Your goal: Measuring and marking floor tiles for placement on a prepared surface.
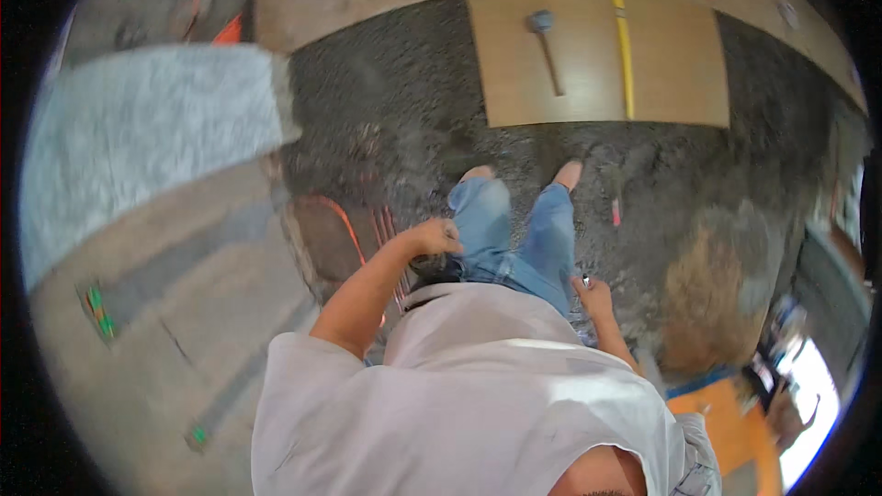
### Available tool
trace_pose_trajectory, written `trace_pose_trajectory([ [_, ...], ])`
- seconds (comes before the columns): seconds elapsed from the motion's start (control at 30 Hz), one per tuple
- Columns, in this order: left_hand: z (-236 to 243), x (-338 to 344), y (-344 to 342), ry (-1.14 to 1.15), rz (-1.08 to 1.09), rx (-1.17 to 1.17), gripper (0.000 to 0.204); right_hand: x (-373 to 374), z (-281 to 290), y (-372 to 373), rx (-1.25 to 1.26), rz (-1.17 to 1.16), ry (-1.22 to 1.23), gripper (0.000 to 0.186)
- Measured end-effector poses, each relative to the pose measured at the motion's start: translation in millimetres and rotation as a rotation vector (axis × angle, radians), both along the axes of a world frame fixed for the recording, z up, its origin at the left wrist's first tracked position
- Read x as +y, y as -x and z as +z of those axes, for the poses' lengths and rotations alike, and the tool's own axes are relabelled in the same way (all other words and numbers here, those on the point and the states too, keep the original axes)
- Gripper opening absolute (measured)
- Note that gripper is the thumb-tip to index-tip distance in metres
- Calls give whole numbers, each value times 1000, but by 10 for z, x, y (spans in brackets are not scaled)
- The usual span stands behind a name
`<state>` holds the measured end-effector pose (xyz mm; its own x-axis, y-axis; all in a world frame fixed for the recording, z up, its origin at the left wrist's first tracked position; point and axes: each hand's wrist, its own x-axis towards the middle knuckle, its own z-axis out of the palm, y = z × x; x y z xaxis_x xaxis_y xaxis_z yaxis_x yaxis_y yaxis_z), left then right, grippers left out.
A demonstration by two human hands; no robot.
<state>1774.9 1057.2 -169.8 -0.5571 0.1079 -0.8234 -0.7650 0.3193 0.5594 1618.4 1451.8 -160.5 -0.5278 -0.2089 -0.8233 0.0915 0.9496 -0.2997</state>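
My left hand (432, 236) hangs beside my left hip with the fingers curled in. Whether anything is inside it is hidden. Below it, at my waist, is something dark (432, 268), too blurred to name. On the other side, my right hand (595, 296) is held low by my right thigh, its fingers closed. A small shiny metal piece (585, 282) shows at those fingers; its kind is too small to tell. Ahead of my feet, a mallet (548, 50) with a grey head and wooden handle lies on a wooden board (514, 96).
A yellow strip (624, 46) runs across the board. Dark, rough wet-looking ground (386, 83) surrounds it. A pink-handled tool (616, 211) lies right of my feet. Left are a pale slab (156, 129) and orange cord (344, 220). Another person (781, 377) is at the right, near an orange surface (726, 422).
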Motion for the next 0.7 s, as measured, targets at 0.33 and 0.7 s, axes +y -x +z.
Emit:
trace_pose_trajectory([
  [0.33, 225, 1479, -457, 82, -17, -267, 22, 290, -87, 774, -290, 716, -15, 21],
  [0.7, 350, 1419, -869, -381, -79, -310, 11, -162, 646, 688, -652, 777, -114, 22],
])
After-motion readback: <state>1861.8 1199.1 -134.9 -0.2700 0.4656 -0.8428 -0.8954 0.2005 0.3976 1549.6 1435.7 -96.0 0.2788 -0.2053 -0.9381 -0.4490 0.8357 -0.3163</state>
